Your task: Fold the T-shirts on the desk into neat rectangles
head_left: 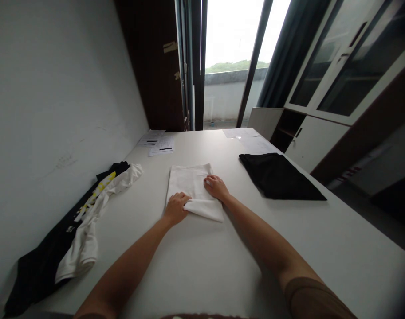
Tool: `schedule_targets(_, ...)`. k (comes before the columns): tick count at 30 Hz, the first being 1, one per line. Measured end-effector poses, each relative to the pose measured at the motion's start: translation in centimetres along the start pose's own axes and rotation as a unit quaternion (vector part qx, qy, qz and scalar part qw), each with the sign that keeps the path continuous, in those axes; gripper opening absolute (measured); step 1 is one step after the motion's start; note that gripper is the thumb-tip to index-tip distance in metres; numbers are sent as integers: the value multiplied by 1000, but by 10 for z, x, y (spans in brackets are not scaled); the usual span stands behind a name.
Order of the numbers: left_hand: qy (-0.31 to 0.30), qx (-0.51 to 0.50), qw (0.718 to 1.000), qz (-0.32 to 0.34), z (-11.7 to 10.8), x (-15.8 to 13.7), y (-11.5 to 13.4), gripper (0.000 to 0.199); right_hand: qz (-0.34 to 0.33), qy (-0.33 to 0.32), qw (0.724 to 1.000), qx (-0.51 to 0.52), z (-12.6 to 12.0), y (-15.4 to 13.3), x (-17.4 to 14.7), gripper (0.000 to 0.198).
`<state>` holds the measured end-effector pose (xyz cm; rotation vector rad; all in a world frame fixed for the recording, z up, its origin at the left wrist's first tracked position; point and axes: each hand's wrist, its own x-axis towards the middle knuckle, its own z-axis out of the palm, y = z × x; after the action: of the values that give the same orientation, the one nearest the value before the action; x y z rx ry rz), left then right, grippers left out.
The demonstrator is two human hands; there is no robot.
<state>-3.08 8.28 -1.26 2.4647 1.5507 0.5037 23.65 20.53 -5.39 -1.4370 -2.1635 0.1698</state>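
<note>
A folded white garment lies on the table in front of me, its near edge turned up into a loose flap. At the left end of that flap is my left hand, fingers bent together over the fabric and gripping its edge. My right hand rests on the garment's right side, above the flap, with the fingers laid over the cloth. Its fingertips press on the surface, and the thumb side is partly hidden. What kind of garment it is does not show.
A folded black garment lies to the right on the white table. Along the left wall, black clothing and crumpled white clothing lie in a heap. Papers sit at the far left, more sheets at the far right. Cabinets stand beyond.
</note>
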Motion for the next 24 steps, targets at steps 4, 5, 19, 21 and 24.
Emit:
schedule_targets(4,5,1,1000,4,1,0,-1,49,-7,7,1000,2,2,2,1,24)
schedule_targets(5,6,2,1000,5,1,0,-1,50,-8,8,1000,2,2,2,1,24)
schedule_targets(19,6,1,1000,4,2,1,-1,46,-8,5,1000,-1,1,1,1,25)
schedule_targets(21,6,1,1000,5,2,1,-2,46,-10,5,1000,-3,1,2,1,25)
schedule_targets(24,8,5,1000,8,3,1,-2,45,-11,4,1000,-4,2,3,1,25)
